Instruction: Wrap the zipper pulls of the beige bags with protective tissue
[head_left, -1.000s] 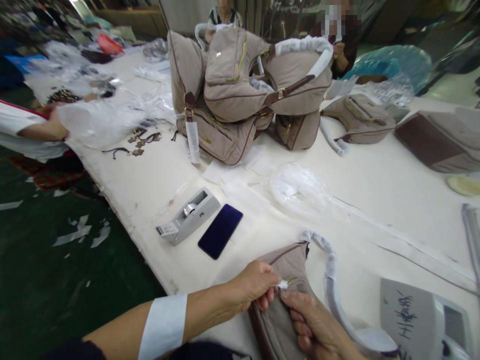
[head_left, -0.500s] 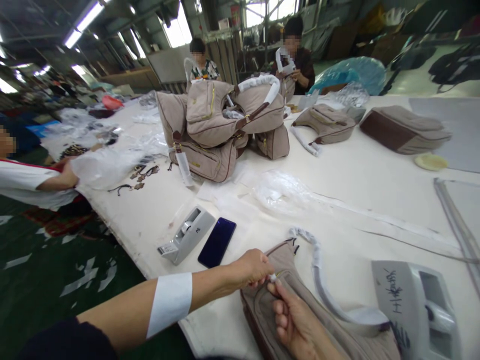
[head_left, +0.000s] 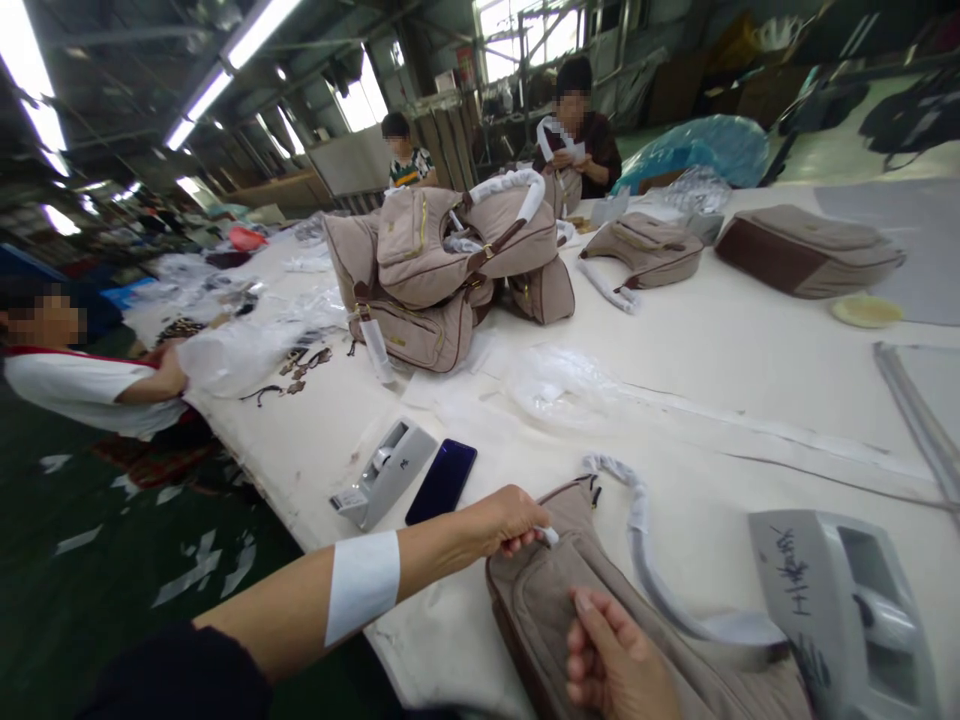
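Observation:
A taupe bag (head_left: 615, 590) with dark brown trim lies on the white table in front of me, its strap (head_left: 652, 570) wrapped in white material and curving to the right. My left hand (head_left: 517, 520) is closed on a small white wrapped piece (head_left: 551, 536) at the upper part of the bag. A white patch (head_left: 363, 585) is stuck round my left forearm. My right hand (head_left: 619, 650) is over the bag's front, fingers curled and thumb against the index finger; whether something tiny is between them cannot be made out.
A phone (head_left: 442, 482) and a grey tape dispenser (head_left: 384, 472) lie left of the bag, another dispenser (head_left: 844, 610) at the right. Stacked bags (head_left: 450, 270) and clear plastic (head_left: 562, 380) are farther back. People sit at the left (head_left: 90, 380) and far side (head_left: 585, 130).
My right hand has come away from my left hand, down and to the right. The left hand still pinches the white piece. The view has shifted slightly.

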